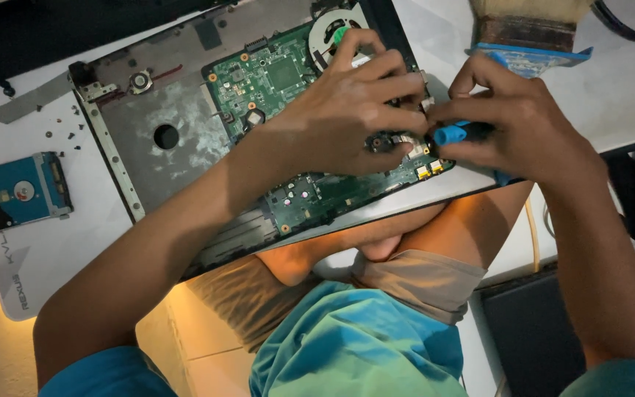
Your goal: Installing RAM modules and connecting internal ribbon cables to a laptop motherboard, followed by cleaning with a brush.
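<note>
My left hand [358,110] lies on the green motherboard [288,81] of the opened laptop [185,125]. Its fingers [384,70] are bent and close together, and the tips press near a small metal part at the right edge of the board; I cannot tell if they pinch it. My right hand [512,121] is closed around a screwdriver with blue handle [451,134]. The fingers wrap it tightly, and the tool lies almost flat and points left, toward my left fingertips. Both hands nearly touch each other there.

The board is flat and shiny green, with small chips, golden screw rings and yellow connectors on the near edge. Behind my left hand there is the round cooling fan [336,29], white with a green centre. Left of the board the laptop shell is bare grey metal, dusty, with one round hole.

On the white table [626,95], far left, a hard drive [18,192] with a blue label lies flat in its metal bracket. Some tiny dark screws [64,132] lie loose above it. At the top right a wide paint brush [529,26] with pale bristles and a blue handle rests just behind my right hand.
</note>
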